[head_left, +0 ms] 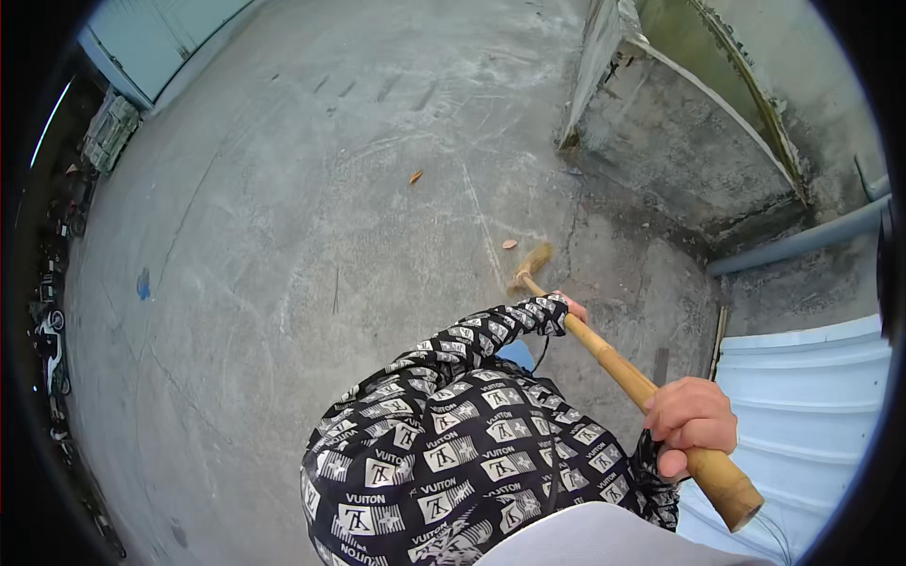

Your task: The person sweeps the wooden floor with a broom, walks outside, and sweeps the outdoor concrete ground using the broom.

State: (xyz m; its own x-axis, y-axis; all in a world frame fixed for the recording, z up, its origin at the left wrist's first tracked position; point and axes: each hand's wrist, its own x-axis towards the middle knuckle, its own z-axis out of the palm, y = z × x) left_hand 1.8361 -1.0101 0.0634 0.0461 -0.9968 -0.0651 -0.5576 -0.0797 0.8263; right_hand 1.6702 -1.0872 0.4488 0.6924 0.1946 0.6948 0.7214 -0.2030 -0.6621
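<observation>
A broom with a thick bamboo handle (612, 358) runs slantwise from lower right toward the middle of the view. Its tan bristle head (536, 260) rests at the far end, on or just above the concrete floor. High on the handle, near its cut end, my right hand (694, 417) is closed with the fingers wrapped round. My left hand (576, 308) grips lower down, partly hidden by its patterned black-and-white sleeve. A small pinkish flat piece (510, 243) lies just beyond the bristles. Farther off is a brown dry leaf (415, 176).
A low concrete wall (670, 141) stands at the far right, with a grey pipe (802, 236) beside it. White corrugated sheeting (802, 396) is close on my right. Assorted items, including a parked two-wheeler (52, 354), line the left edge. A blue stain (143, 284) marks the floor.
</observation>
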